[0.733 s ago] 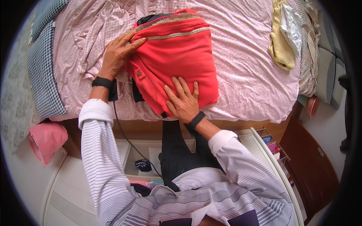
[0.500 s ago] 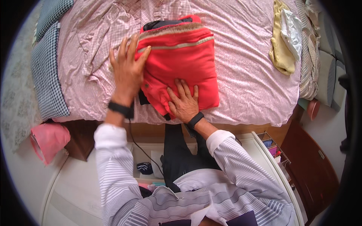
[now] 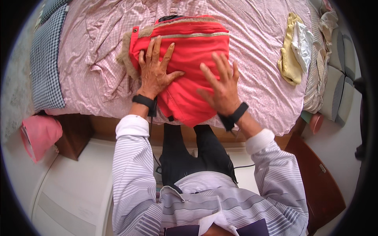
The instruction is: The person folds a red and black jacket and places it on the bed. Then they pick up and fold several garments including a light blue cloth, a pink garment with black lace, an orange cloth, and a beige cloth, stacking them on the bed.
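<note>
A folded red jacket (image 3: 193, 53) lies near the front edge of the bed, with brown fur trim (image 3: 126, 53) along its left side and top. A dark lining shows at its far edge. My left hand (image 3: 155, 72) rests on the jacket's left part, fingers spread and pointing away from me. Over the jacket's right side, my right hand (image 3: 223, 88) is slightly blurred, its fingers apart and holding nothing; I cannot tell whether it touches the cloth. Both wrists wear black bands.
The bed has a pink sheet (image 3: 256, 78) with a crumpled pink checked cloth (image 3: 114, 67) at left. A checked pillow (image 3: 47, 63) lies at the left edge. Yellow clothing (image 3: 289, 67) and a silvery-white packet (image 3: 302, 45) lie at right. A pink bin (image 3: 41, 133) stands at lower left.
A flap with fur trim now lies out on the jacket's left. My left hand moved right onto the red cloth. My right hand left its flat press and moved right, fingers spread.
</note>
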